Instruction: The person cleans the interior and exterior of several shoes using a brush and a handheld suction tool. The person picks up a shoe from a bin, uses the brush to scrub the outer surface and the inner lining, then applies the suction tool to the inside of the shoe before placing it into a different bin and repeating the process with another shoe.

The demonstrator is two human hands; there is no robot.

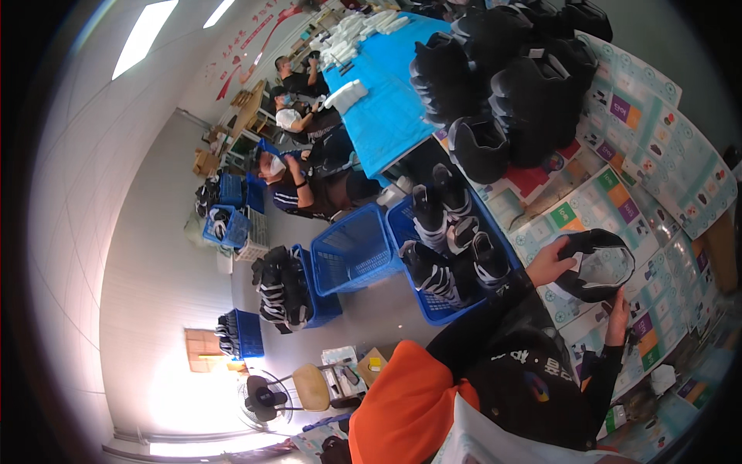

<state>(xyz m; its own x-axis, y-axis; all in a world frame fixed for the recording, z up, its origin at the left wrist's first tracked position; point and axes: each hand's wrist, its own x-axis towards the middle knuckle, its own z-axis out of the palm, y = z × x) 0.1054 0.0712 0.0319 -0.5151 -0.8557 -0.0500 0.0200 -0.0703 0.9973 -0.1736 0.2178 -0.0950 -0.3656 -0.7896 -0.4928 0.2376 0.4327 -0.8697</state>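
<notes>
Over the table at the right, a black shoe upper (pixel 604 267) is held between my hands, its wide opening and pale lining turned up. My left hand (pixel 552 261) grips its left side, thumb over the edge beside a small white tag. At its lower right edge, the fingers of my right hand (pixel 617 315) are pressed against it; part of that grip is hidden. A patterned, light-coloured table covering (pixel 576 209) lies beneath. Farther back on the table, a heap of black shoe uppers (pixel 533 93) is piled up.
Left of the table stands a blue crate (pixel 440 309) of black-and-white shoes, with another blue basket (pixel 352 251) beside it. A blue-covered table (pixel 386 100) bears white items. Several masked people sit along it. A fan (pixel 267 398) and a stool (pixel 311 387) stand lower left.
</notes>
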